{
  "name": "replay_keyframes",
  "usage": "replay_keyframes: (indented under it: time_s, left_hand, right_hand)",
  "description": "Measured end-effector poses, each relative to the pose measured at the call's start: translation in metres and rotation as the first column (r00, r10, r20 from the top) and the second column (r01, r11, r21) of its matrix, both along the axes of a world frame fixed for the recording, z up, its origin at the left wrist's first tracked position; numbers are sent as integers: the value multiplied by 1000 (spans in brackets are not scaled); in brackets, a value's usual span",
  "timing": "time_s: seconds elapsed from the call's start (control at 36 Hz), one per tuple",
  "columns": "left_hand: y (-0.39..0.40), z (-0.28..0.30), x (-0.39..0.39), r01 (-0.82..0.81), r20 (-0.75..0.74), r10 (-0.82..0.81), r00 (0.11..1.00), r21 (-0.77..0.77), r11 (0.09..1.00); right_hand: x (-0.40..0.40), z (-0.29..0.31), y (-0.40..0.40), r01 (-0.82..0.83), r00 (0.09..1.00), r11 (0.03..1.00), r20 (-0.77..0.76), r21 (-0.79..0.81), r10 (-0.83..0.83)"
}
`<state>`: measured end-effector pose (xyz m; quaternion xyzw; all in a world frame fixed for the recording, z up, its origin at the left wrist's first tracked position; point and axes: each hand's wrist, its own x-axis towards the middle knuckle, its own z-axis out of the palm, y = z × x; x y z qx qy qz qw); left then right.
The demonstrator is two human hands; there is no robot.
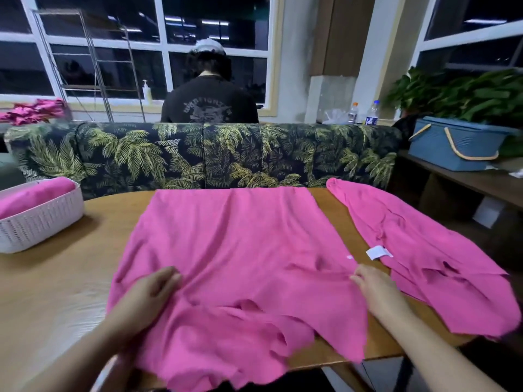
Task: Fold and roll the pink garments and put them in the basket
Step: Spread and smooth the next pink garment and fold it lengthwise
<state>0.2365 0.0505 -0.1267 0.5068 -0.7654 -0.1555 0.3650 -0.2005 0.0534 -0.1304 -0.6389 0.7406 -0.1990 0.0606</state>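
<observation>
Pink garment [240, 250] — soft, creased | both hands' fingers relaxed, resting on it

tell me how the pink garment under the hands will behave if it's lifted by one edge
The pink garment will likely be floppy: it lies in soft wrinkles and its near edge droops over the table edge. It looks thin, so probably light. It may slide easily on the smooth wood, so both hands, left and right, should guide it.
</observation>
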Motion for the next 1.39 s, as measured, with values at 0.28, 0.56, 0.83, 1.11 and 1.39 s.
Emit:
replay_keyframes:
  time_s: [0.28, 0.56, 0.83, 1.11, 1.39]
  left_hand:
    - [5, 21, 22, -106, 604, -30, 796, 188, 976]
    - [-1, -20, -29, 369, 329, -385, 862, 112, 922]
    - [15, -12, -16, 531, -304, -441, 844, 363, 766]
    - [8, -6, -48, 373, 1, -389, 921, 282, 884]
    - [9, -20, -68, 504, 124, -502, 856, 19, 863]
  right_hand:
    - [0, 11, 17, -29, 969, 948, -241, -316, -51]
    - [82, -1, 25, -221, 925, 975, -323, -25, 202]
    - [76, -3, 50, -263, 906, 958, -314, 109, 285]
    - [61, 11, 71, -400, 916, 915, -33, -52, 399]
    - [35, 6, 78, -325, 932, 944, -148, 55, 330]
